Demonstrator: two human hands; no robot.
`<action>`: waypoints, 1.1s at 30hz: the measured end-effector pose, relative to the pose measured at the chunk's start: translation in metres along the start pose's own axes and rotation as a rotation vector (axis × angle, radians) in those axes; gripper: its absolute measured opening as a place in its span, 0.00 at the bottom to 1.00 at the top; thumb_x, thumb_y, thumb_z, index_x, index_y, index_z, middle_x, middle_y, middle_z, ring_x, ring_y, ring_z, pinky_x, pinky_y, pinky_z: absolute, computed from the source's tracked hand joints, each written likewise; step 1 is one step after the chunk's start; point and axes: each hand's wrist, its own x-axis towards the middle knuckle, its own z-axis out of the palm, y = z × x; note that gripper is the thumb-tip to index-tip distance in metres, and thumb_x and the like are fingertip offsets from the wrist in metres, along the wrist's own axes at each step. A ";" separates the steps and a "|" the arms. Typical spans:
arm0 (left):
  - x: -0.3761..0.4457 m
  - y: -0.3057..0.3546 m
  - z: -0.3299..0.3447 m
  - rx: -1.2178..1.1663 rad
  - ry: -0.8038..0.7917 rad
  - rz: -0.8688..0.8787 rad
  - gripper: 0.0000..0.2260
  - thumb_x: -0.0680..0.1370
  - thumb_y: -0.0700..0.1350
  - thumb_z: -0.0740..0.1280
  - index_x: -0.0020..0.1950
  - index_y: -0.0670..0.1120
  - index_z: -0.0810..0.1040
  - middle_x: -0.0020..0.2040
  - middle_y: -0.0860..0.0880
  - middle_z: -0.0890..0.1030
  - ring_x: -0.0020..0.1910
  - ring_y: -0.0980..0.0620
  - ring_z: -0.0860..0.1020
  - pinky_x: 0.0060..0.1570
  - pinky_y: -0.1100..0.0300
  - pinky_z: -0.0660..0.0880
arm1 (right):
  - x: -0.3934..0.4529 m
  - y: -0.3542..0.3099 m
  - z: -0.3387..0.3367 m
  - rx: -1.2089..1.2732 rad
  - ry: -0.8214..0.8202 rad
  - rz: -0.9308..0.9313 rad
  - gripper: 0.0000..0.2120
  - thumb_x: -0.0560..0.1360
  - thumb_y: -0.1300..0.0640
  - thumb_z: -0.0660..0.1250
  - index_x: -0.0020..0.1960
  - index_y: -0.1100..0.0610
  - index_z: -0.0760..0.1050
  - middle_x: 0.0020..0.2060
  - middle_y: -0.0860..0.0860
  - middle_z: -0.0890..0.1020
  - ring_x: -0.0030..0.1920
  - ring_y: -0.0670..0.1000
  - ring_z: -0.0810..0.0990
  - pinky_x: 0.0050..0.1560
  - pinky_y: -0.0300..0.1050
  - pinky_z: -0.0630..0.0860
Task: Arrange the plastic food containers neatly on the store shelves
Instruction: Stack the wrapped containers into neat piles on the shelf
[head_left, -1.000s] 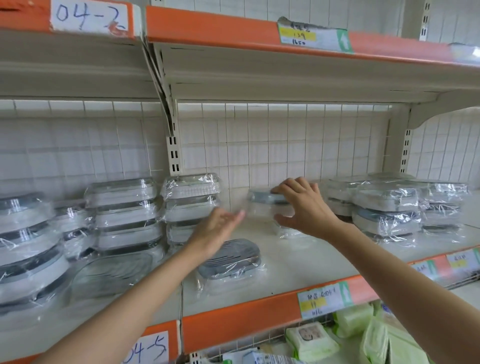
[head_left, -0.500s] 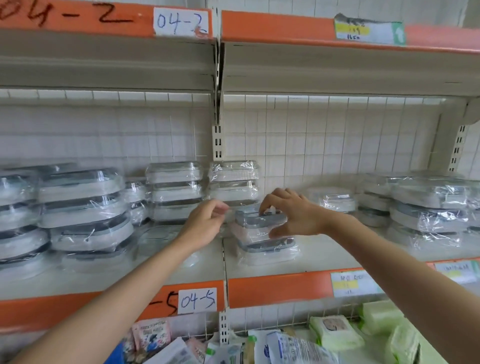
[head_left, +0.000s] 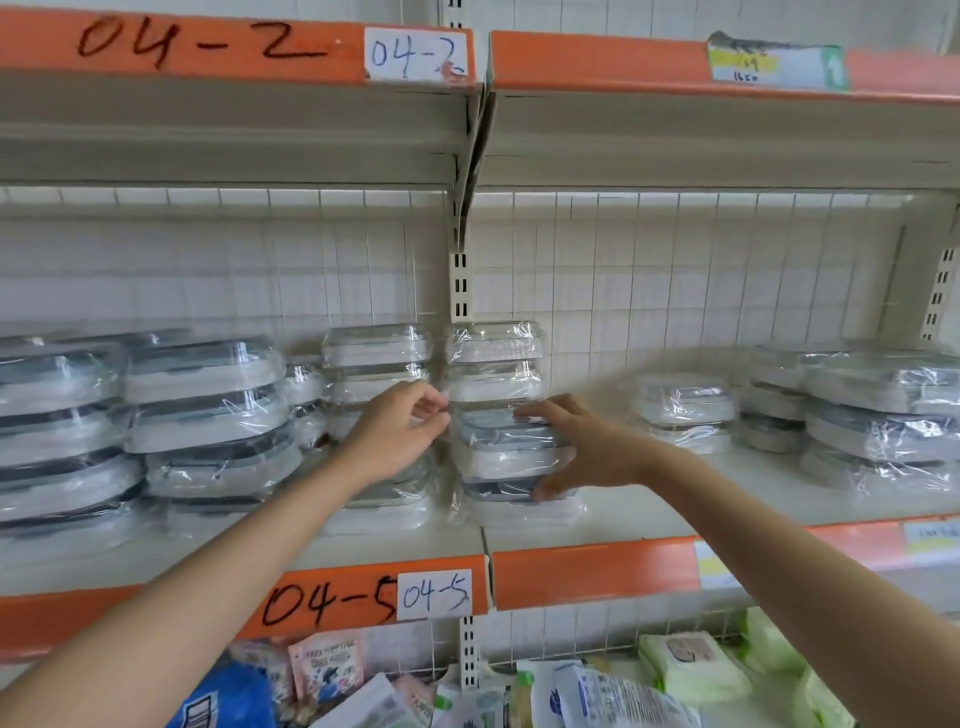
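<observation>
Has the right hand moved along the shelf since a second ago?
Yes. The right hand has gone left, from well right of the slotted upright post to close beside it, onto the small container stack.

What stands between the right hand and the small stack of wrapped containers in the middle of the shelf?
Nothing visible does. The right hand is already against the right side of the stack of wrapped containers, with no object between them.
</observation>
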 end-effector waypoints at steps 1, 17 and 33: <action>0.002 0.006 0.004 0.029 -0.028 0.051 0.09 0.78 0.47 0.65 0.58 0.48 0.75 0.57 0.53 0.76 0.55 0.58 0.73 0.51 0.69 0.67 | 0.001 0.000 -0.002 0.019 -0.003 0.016 0.43 0.66 0.49 0.77 0.74 0.46 0.57 0.68 0.47 0.59 0.65 0.47 0.65 0.68 0.43 0.64; 0.063 0.059 0.073 0.257 -0.347 0.330 0.20 0.69 0.58 0.73 0.57 0.52 0.75 0.53 0.55 0.72 0.55 0.56 0.67 0.55 0.61 0.66 | -0.003 0.106 -0.045 -0.076 0.253 0.387 0.25 0.76 0.57 0.65 0.72 0.56 0.64 0.71 0.53 0.64 0.70 0.54 0.64 0.67 0.44 0.61; 0.050 0.039 0.045 0.109 -0.404 0.277 0.26 0.67 0.61 0.73 0.64 0.66 0.72 0.61 0.59 0.69 0.61 0.62 0.69 0.63 0.62 0.66 | -0.019 0.093 -0.033 -0.866 0.431 0.011 0.27 0.67 0.46 0.71 0.62 0.54 0.71 0.52 0.52 0.74 0.53 0.54 0.71 0.51 0.46 0.65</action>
